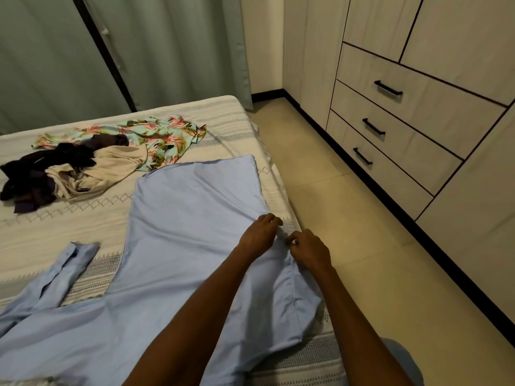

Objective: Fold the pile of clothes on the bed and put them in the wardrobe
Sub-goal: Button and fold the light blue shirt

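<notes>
Both hands, left hand (260, 235) and right hand (309, 250), pinched the blue shirt (189, 232) at its right edge, beside the bed (228, 118) edge. The clothes pile (80, 162) lay far left; bare floor (348, 218) and wardrobe (418, 121) stood right.

Both hands, left hand (260, 234) and right hand (308, 252), pinching the blue shirt's (189, 232) right edge on the bed (41, 232).

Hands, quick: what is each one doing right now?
Left hand: fingers curled, gripping the right edge of the blue shirt.
Right hand: pinching the same shirt edge, right beside it.
</notes>
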Motion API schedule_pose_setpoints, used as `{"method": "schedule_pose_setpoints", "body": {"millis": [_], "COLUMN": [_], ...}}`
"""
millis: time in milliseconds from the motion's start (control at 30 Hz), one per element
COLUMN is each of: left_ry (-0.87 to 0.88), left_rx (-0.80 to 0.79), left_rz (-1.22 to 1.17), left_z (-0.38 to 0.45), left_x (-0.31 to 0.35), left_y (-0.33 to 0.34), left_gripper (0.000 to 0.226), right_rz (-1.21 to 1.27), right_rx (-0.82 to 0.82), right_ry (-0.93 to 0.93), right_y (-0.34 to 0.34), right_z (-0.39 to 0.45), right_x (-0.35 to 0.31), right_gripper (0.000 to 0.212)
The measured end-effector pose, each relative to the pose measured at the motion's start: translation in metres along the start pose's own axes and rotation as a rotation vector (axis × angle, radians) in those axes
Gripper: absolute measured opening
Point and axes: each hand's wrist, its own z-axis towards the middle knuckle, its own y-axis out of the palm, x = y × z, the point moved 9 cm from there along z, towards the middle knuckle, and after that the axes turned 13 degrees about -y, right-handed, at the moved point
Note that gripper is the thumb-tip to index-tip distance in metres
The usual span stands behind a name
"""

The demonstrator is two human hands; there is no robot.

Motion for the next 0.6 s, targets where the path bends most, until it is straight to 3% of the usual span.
{"method": "schedule_pose_setpoints", "body": {"millis": [233,600], "left_ry": [-0.161,-0.456], "left_rx": [0.135,0.060], "left_rz": [0.028,-0.014], "left_z": [0.002,0.115], "left_x": [-0.043,-0.131], "left_y": [-0.040,-0.053], "left_gripper": [0.035,0.025], "right_rz": [0.032,0.121], "right_rx": [0.057,0.062], "right_ry": [-0.087,-0.010], "right_y": [-0.009,0.007], "right_z": [0.033,0.143], "right_x": [-0.032,-0.027], "right_gripper": [0.030,0.036]}}
